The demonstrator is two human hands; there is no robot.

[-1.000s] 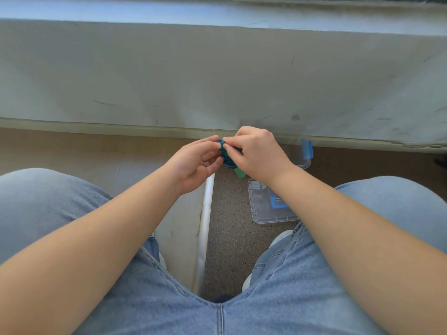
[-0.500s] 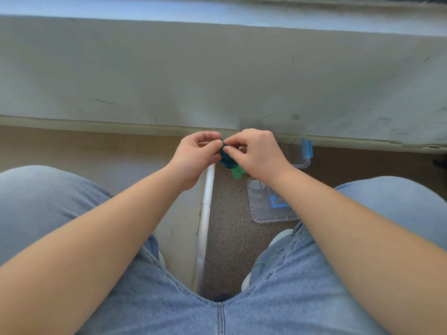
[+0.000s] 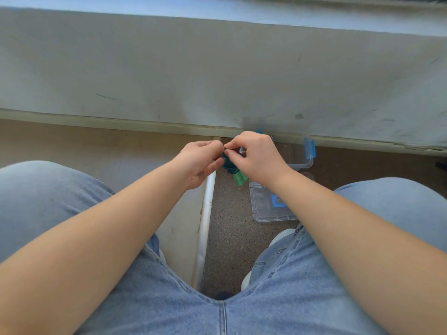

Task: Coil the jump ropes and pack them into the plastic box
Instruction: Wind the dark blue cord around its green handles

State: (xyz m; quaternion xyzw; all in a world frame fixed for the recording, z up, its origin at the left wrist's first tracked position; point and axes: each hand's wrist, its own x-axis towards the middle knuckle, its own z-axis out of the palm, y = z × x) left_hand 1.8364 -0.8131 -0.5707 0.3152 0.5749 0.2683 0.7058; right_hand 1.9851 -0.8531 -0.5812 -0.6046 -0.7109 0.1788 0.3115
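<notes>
A coiled teal jump rope (image 3: 228, 163) with a green handle (image 3: 240, 178) hangs between my two hands above the floor. My left hand (image 3: 199, 162) pinches the coil from the left with its fingers curled. My right hand (image 3: 258, 157) grips it from the right and covers most of the coil. Behind and right of my right hand stands the clear plastic box (image 3: 300, 160) with a blue latch (image 3: 310, 148). Its clear lid (image 3: 264, 206) with a blue clip lies flat on the floor, nearer me, partly under my right forearm.
A grey scuffed wall (image 3: 217, 76) with a baseboard runs across just behind the box. A white pipe strip (image 3: 205, 218) runs along the floor between my knees. My jeans-clad legs fill the lower frame, with a white shoe (image 3: 280, 238) below the lid.
Both hands have stayed together at the coil and shifted slightly up and away from me. The left fingers have curled in closer on the rope. The green handle still sticks out below.
</notes>
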